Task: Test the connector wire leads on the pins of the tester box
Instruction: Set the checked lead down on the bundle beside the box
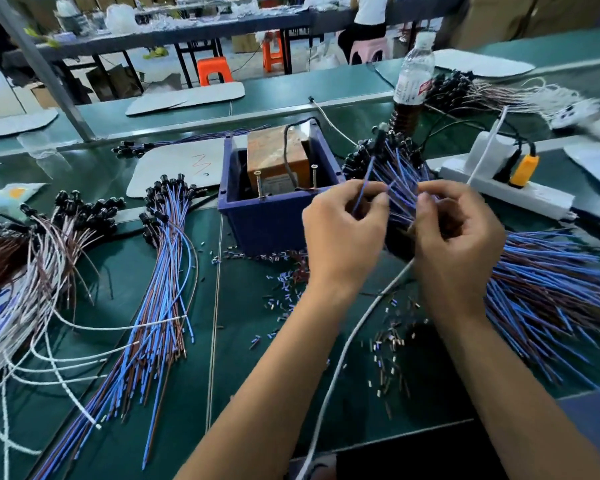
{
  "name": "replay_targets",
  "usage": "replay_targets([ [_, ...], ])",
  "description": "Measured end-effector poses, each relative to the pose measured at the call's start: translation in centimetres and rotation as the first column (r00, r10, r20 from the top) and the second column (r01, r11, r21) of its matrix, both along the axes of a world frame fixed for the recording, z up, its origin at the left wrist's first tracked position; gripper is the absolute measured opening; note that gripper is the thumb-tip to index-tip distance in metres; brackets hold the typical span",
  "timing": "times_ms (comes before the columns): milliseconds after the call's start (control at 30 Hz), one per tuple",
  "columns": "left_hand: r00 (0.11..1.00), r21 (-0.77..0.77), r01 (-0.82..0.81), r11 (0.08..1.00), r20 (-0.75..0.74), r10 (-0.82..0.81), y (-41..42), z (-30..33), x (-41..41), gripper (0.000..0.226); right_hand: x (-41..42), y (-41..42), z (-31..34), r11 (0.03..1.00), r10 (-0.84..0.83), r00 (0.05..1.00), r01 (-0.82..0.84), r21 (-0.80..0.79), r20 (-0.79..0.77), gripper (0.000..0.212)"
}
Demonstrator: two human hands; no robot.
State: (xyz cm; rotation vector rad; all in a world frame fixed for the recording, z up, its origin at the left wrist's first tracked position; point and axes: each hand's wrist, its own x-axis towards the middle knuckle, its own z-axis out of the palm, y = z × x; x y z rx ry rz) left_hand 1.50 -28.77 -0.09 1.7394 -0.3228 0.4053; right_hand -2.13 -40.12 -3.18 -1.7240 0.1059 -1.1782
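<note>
Left hand (343,233) is pinching one blue lead (364,183); right hand (459,233) is gripping the wire bundle (551,289) lying on the counter (257,341). Tester box (274,188) is sitting just left of the hands. Best separating that lead's bare ends cleanly before touching the two pins (258,183).

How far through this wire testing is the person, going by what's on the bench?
Hedged guess: the neat blue-brown bundle left of the blue tester box looks already checked. Right now both hands, left hand and right hand, pinch leads from the pile on the right; none touches the two screw pins. That large pile seems left.
</note>
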Motion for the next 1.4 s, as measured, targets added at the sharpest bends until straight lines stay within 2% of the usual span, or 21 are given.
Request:
replay_targets([
  [133,0.915,0.130,0.346,0.929,-0.268,-0.303,-7.0,0.7,-0.9,0.007,-2.9,-6.1,0.7,0.993,-0.110,0.992,0.112,0.041,-0.056,0.011],
  [233,0.810,0.174,0.488,0.855,-0.456,-0.369,-11.7,0.4,-1.4,0.020,-5.1,-10.0,1.1,0.980,-0.193,0.973,0.197,0.018,-0.129,0.012],
  [300,0.689,0.049,0.520,0.853,-0.614,-0.385,-14.6,0.3,-1.6,0.027,-6.2,-12.2,1.3,0.962,-0.271,0.939,0.269,-0.038,-0.214,0.010],
  [367,0.538,-0.190,0.460,0.868,-0.717,-0.442,-16.8,0.7,-1.2,0.017,-7.2,-13.9,1.5,0.924,-0.382,0.885,0.361,-0.126,-0.267,0.008],
  [433,0.430,-0.390,0.313,0.866,-0.755,-0.495,-18.0,1.1,-0.4,0.013,-7.7,-14.8,1.8,0.856,-0.505,0.822,0.439,-0.272,-0.263,0.012],
  [500,0.384,-0.563,0.122,0.817,-0.733,-0.562,-18.3,1.3,0.8,0.027,-7.5,-14.4,2.5,0.793,-0.539,0.810,0.398,-0.461,-0.228,0.021],
  [567,0.394,-0.687,-0.020,0.726,-0.673,-0.626,-18.2,1.6,1.6,0.032,-6.6,-13.5,3.1,0.808,-0.421,0.855,0.201,-0.554,-0.303,0.035],
  [667,0.482,-0.746,-0.102,0.658,-0.616,-0.623,-17.3,2.1,3.0,0.034,-5.2,-11.8,3.4,0.894,-0.191,0.843,-0.062,-0.443,-0.503,0.043],
  [733,0.541,-0.774,-0.138,0.618,-0.582,-0.608,-16.2,2.8,3.8,0.031,-4.7,-11.2,3.3,0.896,-0.139,0.852,-0.110,-0.431,-0.505,0.045],
  [833,0.682,-0.761,-0.141,0.634,-0.539,-0.494,-14.6,3.9,5.0,0.025,-4.0,-11.0,3.6,0.907,-0.091,0.866,-0.132,-0.401,-0.492,0.037],
  [900,0.777,-0.697,-0.100,0.710,-0.501,-0.382,-13.5,4.0,5.9,0.028,-3.6,-11.0,3.7,0.915,-0.065,0.865,-0.147,-0.376,-0.498,0.023],
  [933,0.819,-0.602,-0.067,0.796,-0.489,-0.301,-12.8,4.0,6.4,0.029,-3.5,-11.0,3.8,0.917,-0.053,0.865,-0.155,-0.367,-0.499,0.018],
  [967,0.863,-0.421,-0.045,0.906,-0.473,-0.177,-12.2,3.9,7.0,0.029,-3.5,-11.0,3.8,0.913,-0.051,0.864,-0.163,-0.373,-0.501,0.016],
  [1000,0.908,-0.169,-0.045,0.985,-0.417,-0.030,-11.4,3.7,7.6,0.029,-3.5,-10.9,3.8,0.898,-0.066,0.860,-0.169,-0.405,-0.506,0.016],
  [1033,0.944,0.092,-0.074,0.993,-0.313,0.100,-10.7,3.4,8.1,0.033,-3.6,-10.9,3.8,0.874,-0.103,0.851,-0.169,-0.455,-0.514,0.018],
  [1067,0.962,0.294,-0.117,0.949,-0.202,0.182,-10.0,3.1,8.4,0.040,-3.7,-10.8,3.7,0.847,-0.150,0.839,-0.164,-0.505,-0.523,0.018],
  [1100,0.969,0.428,-0.146,0.892,-0.118,0.215,-9.4,2.8,8.5,0.046,-3.7,-10.7,3.5,0.828,-0.192,0.827,-0.152,-0.540,-0.528,0.016],
  [1200,0.977,0.670,-0.175,0.721,0.026,0.213,-8.7,1.7,8.3,0.056,-3.7,-9.9,2.8,0.800,-0.293,0.804,-0.089,-0.593,-0.517,0.011],
  [1300,0.977,0.780,-0.178,0.600,0.070,0.200,-8.7,1.1,7.6,0.057,-3.5,-8.7,1.9,0.772,-0.389,0.776,-0.019,-0.636,-0.496,0.011],
  [1333,0.981,0.784,-0.159,0.600,0.057,0.186,-8.6,1.0,7.2,0.058,-3.4,-8.5,1.8,0.778,-0.401,0.766,-0.006,-0.628,-0.504,0.010],
  [1400,0.993,0.747,-0.089,0.659,0.015,0.117,-8.3,0.7,6.4,0.059,-3.2,-8.0,1.5,0.794,-0.416,0.749,0.023,-0.607,-0.516,0.016],
])
